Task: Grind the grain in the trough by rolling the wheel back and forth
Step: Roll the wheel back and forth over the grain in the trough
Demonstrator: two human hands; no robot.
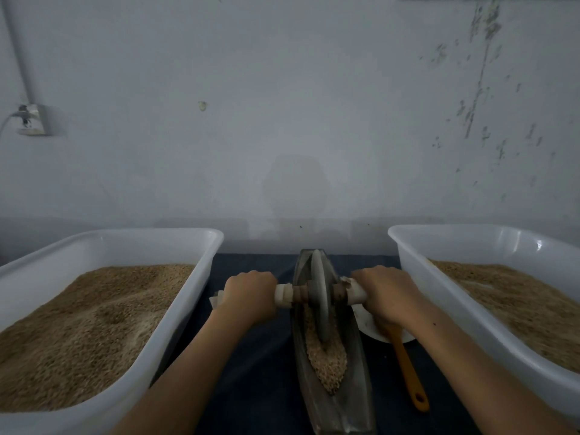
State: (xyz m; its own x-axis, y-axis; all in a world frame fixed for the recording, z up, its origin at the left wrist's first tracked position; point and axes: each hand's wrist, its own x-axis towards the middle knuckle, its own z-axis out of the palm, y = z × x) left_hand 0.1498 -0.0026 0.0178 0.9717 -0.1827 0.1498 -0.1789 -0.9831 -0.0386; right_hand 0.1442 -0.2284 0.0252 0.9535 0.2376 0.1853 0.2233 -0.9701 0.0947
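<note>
A narrow, boat-shaped metal trough [354, 353] lies lengthwise in front of me on a dark cloth. Tan grain [326, 362] fills its near half. A grey metal wheel [320, 290] stands upright in the trough toward its far half, on an axle with pale wrapped handles. My left hand [249, 295] grips the left handle. My right hand [384, 295] grips the right handle [356, 293]. The far end of the trough is partly hidden behind the wheel.
A white plastic tub [175, 240] of grain stands at the left, another white tub [464, 237] of grain at the right. A white bowl [368, 323] with an orange-handled utensil [408, 368] sits just right of the trough. A pale wall rises close behind.
</note>
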